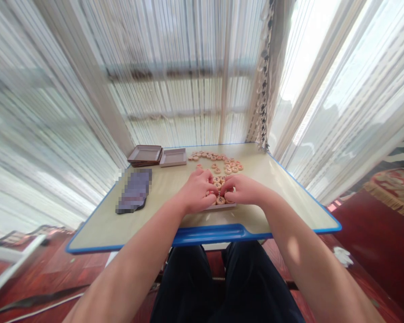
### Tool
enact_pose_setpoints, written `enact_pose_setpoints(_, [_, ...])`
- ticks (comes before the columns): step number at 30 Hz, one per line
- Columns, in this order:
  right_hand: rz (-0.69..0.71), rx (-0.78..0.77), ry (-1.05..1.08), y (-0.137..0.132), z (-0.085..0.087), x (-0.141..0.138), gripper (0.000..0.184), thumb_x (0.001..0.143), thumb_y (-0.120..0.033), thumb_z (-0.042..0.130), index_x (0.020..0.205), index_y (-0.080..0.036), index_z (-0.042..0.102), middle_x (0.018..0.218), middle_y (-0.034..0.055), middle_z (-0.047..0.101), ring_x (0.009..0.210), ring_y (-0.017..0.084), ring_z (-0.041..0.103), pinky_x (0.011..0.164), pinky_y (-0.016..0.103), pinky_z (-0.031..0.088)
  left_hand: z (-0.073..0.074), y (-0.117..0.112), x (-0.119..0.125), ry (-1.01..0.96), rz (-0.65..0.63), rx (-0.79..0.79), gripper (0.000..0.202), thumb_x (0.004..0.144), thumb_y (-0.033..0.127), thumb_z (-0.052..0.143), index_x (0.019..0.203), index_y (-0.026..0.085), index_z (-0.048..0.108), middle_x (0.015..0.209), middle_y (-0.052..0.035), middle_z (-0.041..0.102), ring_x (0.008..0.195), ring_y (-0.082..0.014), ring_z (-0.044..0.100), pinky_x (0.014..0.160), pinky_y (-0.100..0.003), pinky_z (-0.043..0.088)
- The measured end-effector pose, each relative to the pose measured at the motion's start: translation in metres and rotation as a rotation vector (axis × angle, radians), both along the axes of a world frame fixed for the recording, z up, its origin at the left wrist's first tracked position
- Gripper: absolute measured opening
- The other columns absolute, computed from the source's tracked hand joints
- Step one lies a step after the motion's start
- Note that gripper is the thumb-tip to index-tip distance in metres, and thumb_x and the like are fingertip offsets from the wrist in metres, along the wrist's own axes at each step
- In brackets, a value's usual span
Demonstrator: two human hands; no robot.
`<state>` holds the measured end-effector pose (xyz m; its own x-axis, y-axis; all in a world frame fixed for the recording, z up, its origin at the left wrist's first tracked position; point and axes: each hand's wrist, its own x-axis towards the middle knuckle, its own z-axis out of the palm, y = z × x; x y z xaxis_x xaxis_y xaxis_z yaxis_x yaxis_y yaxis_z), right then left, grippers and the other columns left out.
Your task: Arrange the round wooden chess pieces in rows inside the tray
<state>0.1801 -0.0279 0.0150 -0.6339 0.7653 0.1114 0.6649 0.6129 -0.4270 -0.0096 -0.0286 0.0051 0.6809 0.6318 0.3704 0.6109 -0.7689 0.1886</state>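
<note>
Both hands rest together over a shallow grey tray (230, 206) near the table's front edge. My left hand (197, 189) has its fingers curled down onto round wooden chess discs (218, 181) lying in that tray. My right hand (243, 188) mirrors it, fingertips pinched on the same cluster of discs. Several more discs (218, 160) with red and dark characters lie loose on the table beyond the hands. Which disc each hand grips is hidden by the fingers.
A small beige table with a blue rim (208, 234) stands against sheer curtains. A brown tray (144, 154) and a pale tray (173, 157) sit at the back left. A dark flat object (134, 190) lies at the left. A red patterned rug (395, 188) is on the right.
</note>
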Motion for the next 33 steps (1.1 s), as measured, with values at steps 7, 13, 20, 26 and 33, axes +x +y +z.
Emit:
enact_pose_setpoints(7, [-0.001, -0.001, 0.006, 0.0, -0.001, 0.0, 0.024, 0.064, -0.016, 0.049, 0.07, -0.019, 0.072, 0.069, 0.0011, 0.06, 0.062, 0.013, 0.049, 0.057, 0.024, 0.035, -0.001, 0.001, 0.001, -0.001, -0.013, 0.008, 0.02, 0.07, 0.019, 0.05, 0.066, 0.022, 0.069, 0.087, -0.0047, 0.048, 0.089, -0.021, 0.042, 0.086, -0.038, 0.034])
enact_pose_setpoints(13, [-0.006, 0.029, 0.096, 0.001, 0.0, 0.001, 0.025, 0.065, -0.016, 0.051, 0.078, -0.019, 0.072, 0.071, 0.0013, 0.058, 0.065, 0.013, 0.05, 0.062, 0.024, 0.037, -0.001, 0.004, -0.002, -0.036, -0.039, -0.028, 0.023, 0.071, 0.018, 0.049, 0.08, 0.023, 0.07, 0.088, -0.0036, 0.051, 0.087, -0.0193, 0.044, 0.086, -0.035, 0.036])
enact_pose_setpoints(20, [-0.16, 0.21, 0.204, 0.018, -0.012, 0.001, 0.019, 0.068, -0.019, 0.053, 0.071, -0.019, 0.072, 0.069, 0.0021, 0.054, 0.068, 0.014, 0.05, 0.069, 0.026, 0.039, -0.009, 0.018, -0.008, -0.214, 0.117, 0.06, 0.022, 0.071, 0.016, 0.047, 0.075, 0.019, 0.068, 0.088, -0.0047, 0.055, 0.091, -0.0208, 0.046, 0.086, -0.034, 0.039])
enact_pose_setpoints(26, [-0.355, 0.327, 0.222, 0.044, -0.027, 0.001, 0.022, 0.07, -0.022, 0.052, 0.081, -0.02, 0.071, 0.078, 0.0043, 0.056, 0.081, 0.018, 0.052, 0.077, 0.029, 0.041, -0.025, 0.043, -0.015, -0.447, 0.291, 0.015, 0.028, 0.071, 0.015, 0.043, 0.081, 0.02, 0.069, 0.09, -0.0045, 0.058, 0.095, -0.0216, 0.048, 0.09, -0.037, 0.038])
enact_pose_setpoints(33, [-0.777, 0.329, 0.252, 0.062, -0.039, 0.019, 0.033, 0.08, -0.032, 0.044, 0.1, -0.02, 0.066, 0.093, 0.0085, 0.059, 0.096, 0.021, 0.05, 0.092, 0.034, 0.034, -0.03, 0.056, -0.02, -0.662, 0.387, -0.082, 0.03, 0.068, 0.016, 0.041, 0.082, 0.02, 0.068, 0.095, -0.0044, 0.061, 0.098, -0.0224, 0.051, 0.092, -0.038, 0.036])
